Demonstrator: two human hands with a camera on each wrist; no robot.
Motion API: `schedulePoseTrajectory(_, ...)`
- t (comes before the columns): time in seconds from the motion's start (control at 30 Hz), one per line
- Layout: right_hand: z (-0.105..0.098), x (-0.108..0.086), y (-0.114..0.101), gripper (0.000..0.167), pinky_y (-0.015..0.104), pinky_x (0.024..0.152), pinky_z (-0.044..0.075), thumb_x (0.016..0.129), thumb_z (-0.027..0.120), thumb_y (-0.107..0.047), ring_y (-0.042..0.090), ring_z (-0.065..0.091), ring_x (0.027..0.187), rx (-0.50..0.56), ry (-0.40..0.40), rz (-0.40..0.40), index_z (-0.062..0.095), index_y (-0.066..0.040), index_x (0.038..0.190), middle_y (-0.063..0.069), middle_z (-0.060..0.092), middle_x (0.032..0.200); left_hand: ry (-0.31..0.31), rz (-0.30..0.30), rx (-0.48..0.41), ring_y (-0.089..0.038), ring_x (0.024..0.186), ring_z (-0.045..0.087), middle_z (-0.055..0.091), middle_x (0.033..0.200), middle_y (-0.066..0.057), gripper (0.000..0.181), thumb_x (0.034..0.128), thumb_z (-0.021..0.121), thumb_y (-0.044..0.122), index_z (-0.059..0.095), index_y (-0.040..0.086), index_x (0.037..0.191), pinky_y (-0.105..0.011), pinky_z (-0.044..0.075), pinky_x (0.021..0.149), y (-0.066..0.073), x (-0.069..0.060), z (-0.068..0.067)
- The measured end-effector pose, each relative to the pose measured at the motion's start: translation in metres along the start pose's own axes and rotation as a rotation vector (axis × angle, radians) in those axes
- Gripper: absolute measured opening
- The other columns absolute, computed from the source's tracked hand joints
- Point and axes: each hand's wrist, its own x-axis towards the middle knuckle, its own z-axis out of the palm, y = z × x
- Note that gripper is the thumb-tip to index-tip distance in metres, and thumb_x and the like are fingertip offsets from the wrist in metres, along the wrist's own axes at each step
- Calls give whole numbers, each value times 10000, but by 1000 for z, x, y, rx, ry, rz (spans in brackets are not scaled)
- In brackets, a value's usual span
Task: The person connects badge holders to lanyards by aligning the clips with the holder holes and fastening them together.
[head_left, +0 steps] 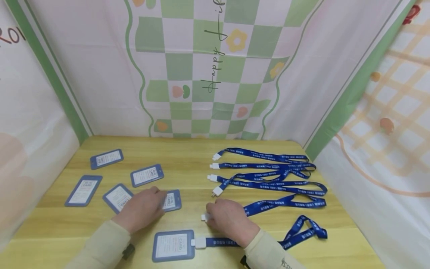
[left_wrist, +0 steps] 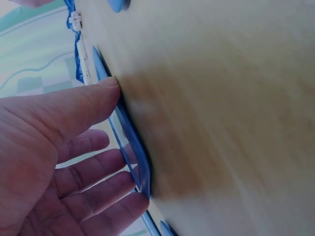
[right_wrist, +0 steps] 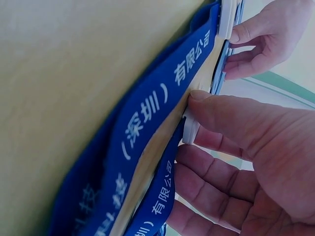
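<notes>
My left hand (head_left: 144, 207) grips a blue-framed ID badge holder (head_left: 173, 200) by its edges, thumb on one long side; its left part is hidden beneath the hand. In the left wrist view the holder (left_wrist: 129, 132) lies on or just above the table. My right hand (head_left: 231, 220) pinches the white plastic clip (right_wrist: 189, 129) of a blue lanyard (head_left: 268, 205), whose band trails off to the right. Nearest me lies another badge holder (head_left: 173, 246), joined by a white clip (head_left: 200, 243) to a second lanyard (head_left: 220, 242), which passes under my right wrist.
Several loose badge holders lie at the left of the wooden table, among them one (head_left: 106, 158) at the back and one (head_left: 83, 190) at the far left. Several blue lanyards (head_left: 248, 166) are laid out at the right, clips pointing left. Printed cloth (head_left: 235, 67) walls the table in.
</notes>
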Motion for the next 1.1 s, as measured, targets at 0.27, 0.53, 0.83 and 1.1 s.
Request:
schedulePoseTrajectory(0.27,1,0,1,125,224,481,400,888,795,-270,77,461,582,-4,6,-4,702,-186,882,-79,544,680,3,8,14,-122,774,592,654,904,-19,415,859,843,256,710,65,1202,-312,573,688,3,-5,-1)
schedulePoseTrajectory(0.53,0,0,0,125,224,485,405,893,794,-277,78,467,586,-2,-11,3,708,-187,902,-78,548,687,-27,-16,-1,-164,832,632,685,971,-45,471,829,870,286,708,71,1216,-370,606,753,6,-7,-2)
schedulePoseTrajectory(0.83,0,0,0,129,226,487,403,899,790,-280,79,466,589,1,-14,9,700,-188,896,-80,541,690,-25,-8,11,-159,857,644,699,1002,-49,447,834,867,300,722,77,1192,-360,611,779,8,-9,0)
schedulePoseTrajectory(1.1,1,0,0,127,229,483,396,898,786,-271,81,458,582,0,-4,5,693,-186,885,-80,528,681,-13,11,19,-183,896,673,713,1072,-78,426,835,866,309,730,91,1175,-370,624,799,11,-11,1)
